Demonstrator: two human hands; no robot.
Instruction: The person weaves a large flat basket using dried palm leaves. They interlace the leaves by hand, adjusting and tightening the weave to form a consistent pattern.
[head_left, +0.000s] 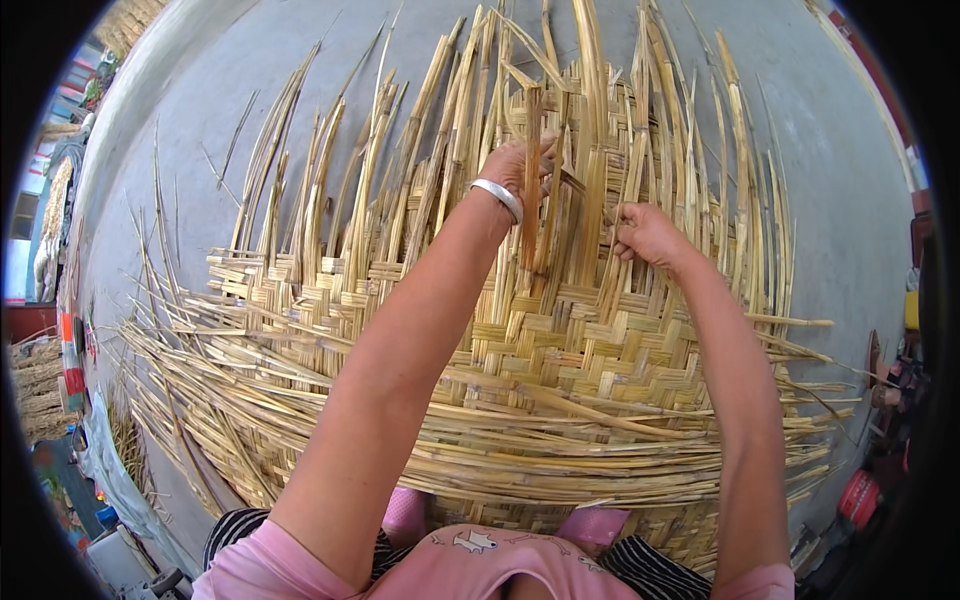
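A half-woven mat (600, 350) of flattened yellow reed strips lies before me, its herringbone weave tight in the middle. Upright loose ends fan out over its far side. My left hand (518, 172), a silver bangle on its wrist, closes around reed strips near the centre; a brownish strip (532, 190) stands in front of its palm and partly hides the fingers. To the right and slightly nearer, my right hand (645, 236) pinches a thin reed strip (625, 190) just above the weave. A broad pale strip (592, 190) rises between both hands.
Long loose reeds (560, 462) lie crosswise on the near part of the mat, close to my knees. Grey concrete floor (830, 200) surrounds the weaving. Along the left stand a light cloth (110, 450) and clutter; a red object (858, 498) lies at the lower right.
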